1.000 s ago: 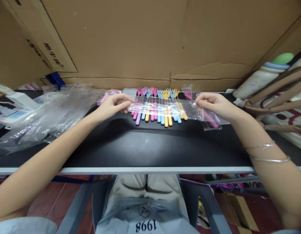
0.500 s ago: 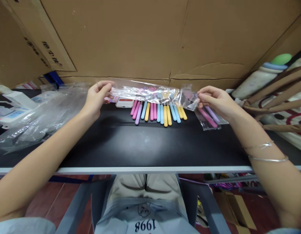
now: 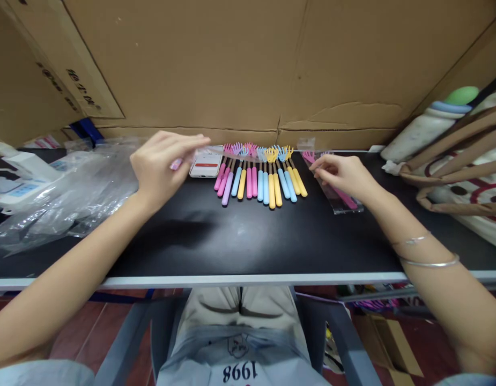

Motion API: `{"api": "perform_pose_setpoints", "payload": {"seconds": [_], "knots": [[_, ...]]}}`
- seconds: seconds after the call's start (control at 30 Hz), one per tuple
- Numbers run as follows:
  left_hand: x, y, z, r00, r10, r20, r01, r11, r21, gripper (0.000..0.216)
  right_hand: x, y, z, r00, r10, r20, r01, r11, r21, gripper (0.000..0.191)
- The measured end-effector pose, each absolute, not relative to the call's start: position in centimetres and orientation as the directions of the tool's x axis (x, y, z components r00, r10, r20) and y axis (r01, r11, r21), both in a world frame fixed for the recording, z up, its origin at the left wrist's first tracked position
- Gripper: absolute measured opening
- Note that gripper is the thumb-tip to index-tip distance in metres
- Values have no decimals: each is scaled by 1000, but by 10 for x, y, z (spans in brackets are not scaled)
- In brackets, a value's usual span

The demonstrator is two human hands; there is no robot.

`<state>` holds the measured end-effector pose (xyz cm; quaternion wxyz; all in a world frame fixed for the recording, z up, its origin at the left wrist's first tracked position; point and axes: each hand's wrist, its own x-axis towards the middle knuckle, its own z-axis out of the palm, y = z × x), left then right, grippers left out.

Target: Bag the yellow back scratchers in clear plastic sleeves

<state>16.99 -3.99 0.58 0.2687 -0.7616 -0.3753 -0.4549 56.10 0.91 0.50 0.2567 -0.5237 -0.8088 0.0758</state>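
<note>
My left hand (image 3: 162, 161) hovers above the table at the left of the row, fingers closed on one end of a clear plastic bag (image 3: 248, 158). The bag stretches as a thin, nearly edge-on strip, hard to make out. My right hand (image 3: 337, 172) pinches toward its other end. Beneath the strip lie several small back scratchers (image 3: 272, 190) with claw heads and pink, purple, blue and yellow handles, side by side, handles toward me. Under my right hand is a clear packet (image 3: 346, 206) with a pink back scratcher visible; my hand partly hides it.
A phone (image 3: 206, 163) lies left of the row. Clear plastic bags (image 3: 98, 185) are heaped at the left, by a white device (image 3: 28, 182). At the right are a bottle (image 3: 427, 131) and a bag with brown straps (image 3: 468, 177). Cardboard (image 3: 199, 64) walls the back.
The plastic bag has turned from face-on to nearly edge-on, uncovering the claw heads and phone. My left hand has rotated and shifted right; my right hand has moved slightly left.
</note>
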Motion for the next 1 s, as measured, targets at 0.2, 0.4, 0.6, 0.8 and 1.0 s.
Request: {"api": "perform_pose_setpoints", "payload": {"seconds": [0.2,0.4,0.6,0.8,1.0], "knots": [[196,-57,1,754,208,623,569,-680,-462,21,560,8,3,-405,872,275,880,454,-143,20],[210,-61,-9,818,190,542,493,-718,-491,22,556,6,0,-418,871,257,885,454,-102,19],[213,-60,-18,819,245,519,496,-758,-424,17,555,9,-6,-539,801,261,821,569,-53,20],[218,-58,-28,835,333,438,484,-824,-294,18,556,11,-11,-573,777,260,799,600,-35,19],[219,-61,-26,837,391,382,480,-861,-170,21,552,8,-11,-553,802,227,815,577,-56,19]]}}
